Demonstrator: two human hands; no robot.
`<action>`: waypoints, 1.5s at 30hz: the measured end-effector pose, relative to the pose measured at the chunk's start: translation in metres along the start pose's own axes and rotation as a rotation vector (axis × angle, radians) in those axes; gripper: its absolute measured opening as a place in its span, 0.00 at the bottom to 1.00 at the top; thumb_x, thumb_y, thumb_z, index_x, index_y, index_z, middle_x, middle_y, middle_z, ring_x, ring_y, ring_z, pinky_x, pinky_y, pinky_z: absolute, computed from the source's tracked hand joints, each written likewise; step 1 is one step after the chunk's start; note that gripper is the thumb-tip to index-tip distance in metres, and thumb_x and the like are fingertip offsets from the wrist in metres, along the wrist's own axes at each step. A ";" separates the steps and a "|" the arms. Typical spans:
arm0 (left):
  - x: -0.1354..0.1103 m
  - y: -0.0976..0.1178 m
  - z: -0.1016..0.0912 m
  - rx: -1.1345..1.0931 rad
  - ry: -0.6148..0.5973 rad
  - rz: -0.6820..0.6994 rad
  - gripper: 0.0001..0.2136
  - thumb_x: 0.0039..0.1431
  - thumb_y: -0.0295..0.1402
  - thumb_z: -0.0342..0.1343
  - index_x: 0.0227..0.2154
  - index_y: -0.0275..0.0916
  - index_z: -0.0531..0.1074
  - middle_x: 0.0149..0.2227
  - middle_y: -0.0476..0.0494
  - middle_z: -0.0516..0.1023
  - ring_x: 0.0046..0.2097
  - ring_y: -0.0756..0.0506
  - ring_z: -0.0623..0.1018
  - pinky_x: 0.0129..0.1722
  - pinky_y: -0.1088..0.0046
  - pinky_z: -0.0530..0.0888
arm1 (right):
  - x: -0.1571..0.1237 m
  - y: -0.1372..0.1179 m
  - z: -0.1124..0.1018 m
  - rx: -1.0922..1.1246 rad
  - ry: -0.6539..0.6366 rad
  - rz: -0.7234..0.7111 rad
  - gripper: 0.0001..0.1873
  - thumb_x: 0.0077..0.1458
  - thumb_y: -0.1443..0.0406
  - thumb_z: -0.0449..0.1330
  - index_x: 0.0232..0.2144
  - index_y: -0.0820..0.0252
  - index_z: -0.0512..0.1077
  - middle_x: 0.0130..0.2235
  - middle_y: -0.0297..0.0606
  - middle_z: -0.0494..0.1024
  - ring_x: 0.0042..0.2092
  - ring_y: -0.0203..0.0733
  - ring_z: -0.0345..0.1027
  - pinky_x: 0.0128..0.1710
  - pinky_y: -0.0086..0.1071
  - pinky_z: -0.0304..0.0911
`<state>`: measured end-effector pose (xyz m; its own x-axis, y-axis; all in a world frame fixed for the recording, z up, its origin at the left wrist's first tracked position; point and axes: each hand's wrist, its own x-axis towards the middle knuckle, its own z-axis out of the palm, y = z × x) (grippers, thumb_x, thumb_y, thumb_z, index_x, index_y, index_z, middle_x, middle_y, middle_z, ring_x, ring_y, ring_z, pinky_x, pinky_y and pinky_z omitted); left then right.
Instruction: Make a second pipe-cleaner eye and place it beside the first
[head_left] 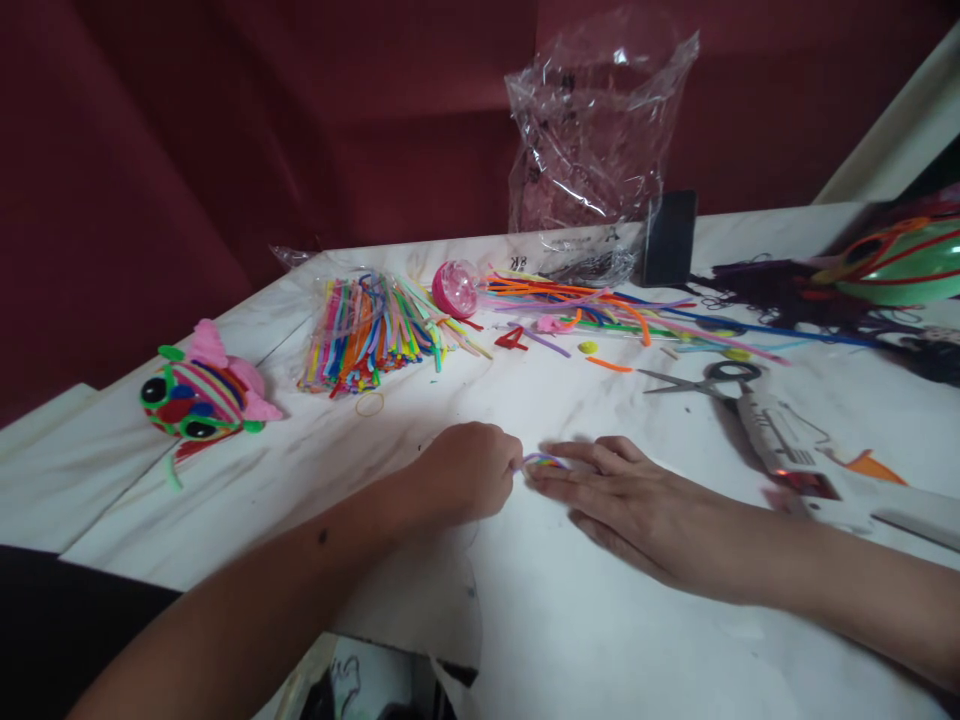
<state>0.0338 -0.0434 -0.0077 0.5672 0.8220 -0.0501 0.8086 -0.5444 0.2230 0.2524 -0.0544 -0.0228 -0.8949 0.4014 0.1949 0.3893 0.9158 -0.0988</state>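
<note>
A small curved piece of rainbow pipe cleaners [546, 461] lies low over the white table between my two hands. My left hand [476, 472] is closed, its fingertips pinching at the left end of the piece, with most of the grip hidden. From the other side, my right hand [637, 505] reaches in with long, nearly straight fingers resting on the table. Its index and middle fingertips press about the right end of the rainbow piece. White paper [585, 640] lies under and in front of the hands.
Scissors [701, 385] and a white glue gun [780, 440] with a red light lie right. Bagged pipe cleaners [382, 335], loose strands [570, 292], a pink-and-clear ball [455, 290], and a clear bag [600, 150] stand behind. A colourful fish [206, 395] sits left, a green decorated craft [907, 265] far right.
</note>
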 end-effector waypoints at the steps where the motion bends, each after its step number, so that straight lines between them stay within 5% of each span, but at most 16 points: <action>1: 0.000 0.000 -0.001 0.003 -0.011 0.012 0.11 0.50 0.28 0.47 0.31 0.38 0.74 0.31 0.44 0.77 0.33 0.47 0.74 0.33 0.73 0.67 | 0.000 0.000 0.000 -0.003 -0.002 -0.001 0.22 0.59 0.69 0.46 0.56 0.63 0.57 0.56 0.43 0.64 0.60 0.46 0.47 0.52 0.45 0.54; 12: -0.007 0.009 -0.017 0.156 -0.132 0.112 0.10 0.53 0.27 0.46 0.30 0.36 0.74 0.32 0.41 0.74 0.32 0.47 0.74 0.30 0.73 0.68 | 0.001 0.000 -0.001 0.068 0.020 0.003 0.23 0.59 0.69 0.47 0.57 0.58 0.56 0.56 0.43 0.65 0.59 0.46 0.50 0.51 0.47 0.55; 18: -0.008 0.010 -0.012 0.231 -0.107 0.163 0.08 0.52 0.24 0.46 0.27 0.34 0.70 0.29 0.42 0.72 0.28 0.47 0.72 0.26 0.73 0.65 | 0.000 0.007 -0.017 0.105 0.154 0.057 0.22 0.58 0.67 0.48 0.56 0.55 0.57 0.55 0.42 0.66 0.58 0.47 0.53 0.50 0.45 0.57; 27: -0.009 0.011 -0.017 0.094 -0.139 0.087 0.09 0.52 0.25 0.47 0.30 0.34 0.72 0.33 0.41 0.74 0.34 0.47 0.74 0.33 0.73 0.68 | 0.013 0.004 -0.010 0.131 0.000 0.033 0.20 0.60 0.68 0.45 0.54 0.59 0.59 0.53 0.45 0.66 0.57 0.48 0.53 0.49 0.47 0.56; 38: -0.005 0.003 -0.015 -0.017 -0.112 0.119 0.10 0.52 0.26 0.47 0.31 0.36 0.74 0.32 0.42 0.76 0.35 0.47 0.74 0.36 0.73 0.68 | 0.014 0.002 -0.006 0.142 0.007 0.080 0.19 0.58 0.69 0.45 0.52 0.59 0.61 0.53 0.50 0.65 0.55 0.48 0.55 0.49 0.47 0.56; 45: 0.003 -0.007 -0.015 -0.076 0.054 -0.130 0.10 0.50 0.26 0.47 0.33 0.37 0.73 0.30 0.46 0.77 0.31 0.49 0.73 0.30 0.75 0.66 | 0.014 0.005 -0.003 0.198 0.045 0.100 0.20 0.58 0.67 0.46 0.53 0.56 0.61 0.50 0.48 0.67 0.52 0.47 0.59 0.48 0.45 0.58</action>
<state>0.0273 -0.0344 0.0054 0.4481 0.8934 -0.0312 0.8592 -0.4208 0.2910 0.2426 -0.0443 -0.0177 -0.8419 0.4942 0.2170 0.4212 0.8529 -0.3084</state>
